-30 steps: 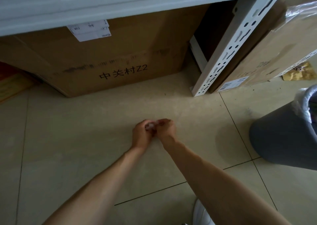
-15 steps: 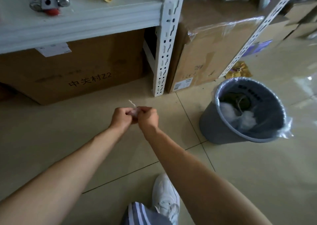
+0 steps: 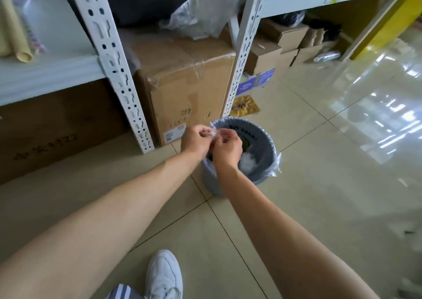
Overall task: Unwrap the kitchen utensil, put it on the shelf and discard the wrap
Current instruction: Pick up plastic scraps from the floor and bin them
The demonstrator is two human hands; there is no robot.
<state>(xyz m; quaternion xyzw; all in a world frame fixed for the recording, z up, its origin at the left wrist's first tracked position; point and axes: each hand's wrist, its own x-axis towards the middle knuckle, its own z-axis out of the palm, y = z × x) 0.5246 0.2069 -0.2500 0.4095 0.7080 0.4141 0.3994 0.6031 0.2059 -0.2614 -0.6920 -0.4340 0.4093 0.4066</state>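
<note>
My left hand (image 3: 196, 140) and my right hand (image 3: 227, 147) are pressed together, both pinching a small crumpled piece of clear plastic wrap (image 3: 214, 133). They hover over the near-left rim of a grey waste bin (image 3: 262, 161) lined with a clear bag. White crumpled wrap lies inside the bin. The white metal shelf (image 3: 57, 70) runs along the upper left, with cream-coloured rolls (image 3: 13, 34) lying on it. No unwrapped kitchen utensil is clearly visible.
Large cardboard boxes (image 3: 182, 88) stand under the shelf between white perforated uprights (image 3: 121, 70). Smaller boxes (image 3: 280, 47) sit further right. A yellow packet (image 3: 244, 105) lies on the tiled floor behind the bin. My white shoe (image 3: 163, 276) is at the bottom.
The view has swung right and my joined hands have moved from over bare floor to above the bin's rim, still pinching the wrap.
</note>
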